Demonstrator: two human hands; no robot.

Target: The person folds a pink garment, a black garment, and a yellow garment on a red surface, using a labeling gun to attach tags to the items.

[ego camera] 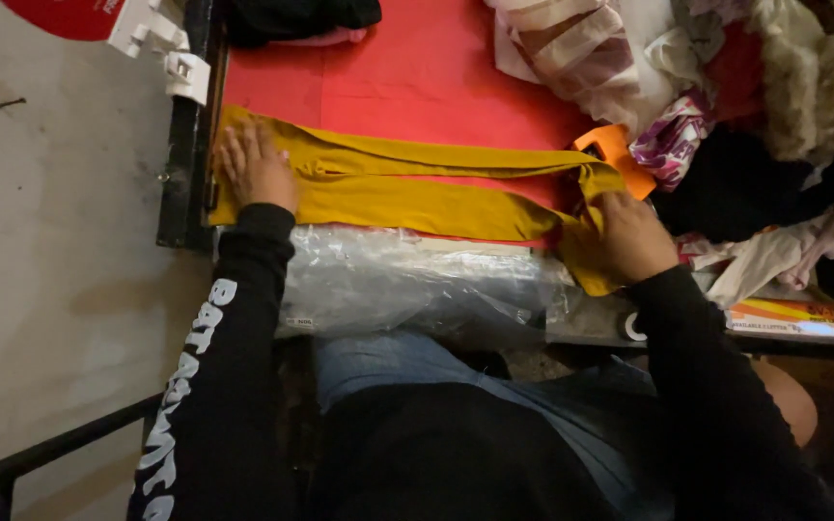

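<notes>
Two hands: our left hand (256, 166) lay flat, fingers spread, on mustard cloth (417, 198); right hand (629, 236) pinched its far end; cloth beyond our fingertips risked bunching if tugged unevenly.

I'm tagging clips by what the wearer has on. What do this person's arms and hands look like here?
Both arms are in long black sleeves reaching the wrists. The left sleeve carries large white block lettering running down the forearm; the right sleeve shows no print that I can see. The left hand and right hand are bare: no gloves, and no rings or watch visible.

head cam | looks steeply down | close over red table (417, 77)
</notes>
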